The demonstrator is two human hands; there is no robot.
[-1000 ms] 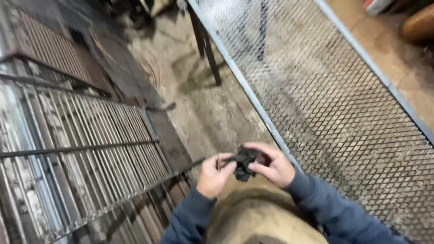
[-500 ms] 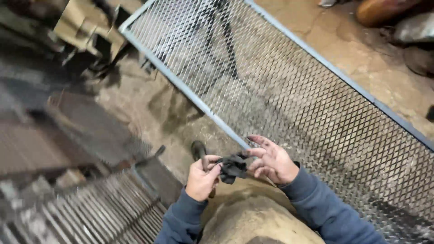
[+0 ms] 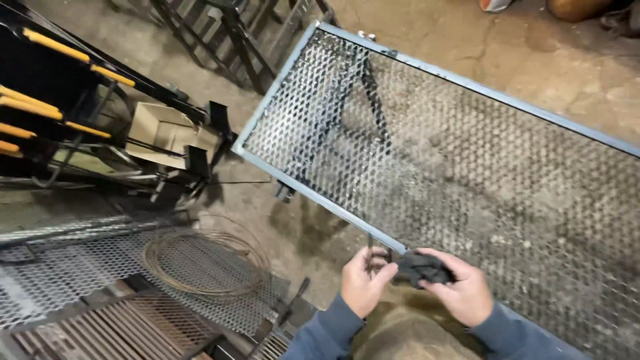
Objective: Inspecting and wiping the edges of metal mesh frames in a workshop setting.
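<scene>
At the bottom centre of the head view, just off the near edge of the grey steel-framed expanded-metal mesh panel (image 3: 467, 167), both hands meet over a crumpled black glove-like bundle of fabric (image 3: 419, 267). The right hand (image 3: 460, 290) lies at about four o'clock from the bundle, its fingers (image 3: 443, 259) curled over the top and clenched on it. The left hand (image 3: 362, 283) sits at nine o'clock, thumb and fingers pinching the bundle's left end; a thin dark strip or rod stands upright just behind those fingers, and I cannot tell whether it is gripped. The bundle's long axis runs roughly nine to three, spanning the gap between the hands, so both are equally near it. The mesh panel stretches away toward one and two o'clock. At nine o'clock from the hands, a coil of rusty thin wire (image 3: 207, 263) rests on flat mesh sheets, well apart from them.
</scene>
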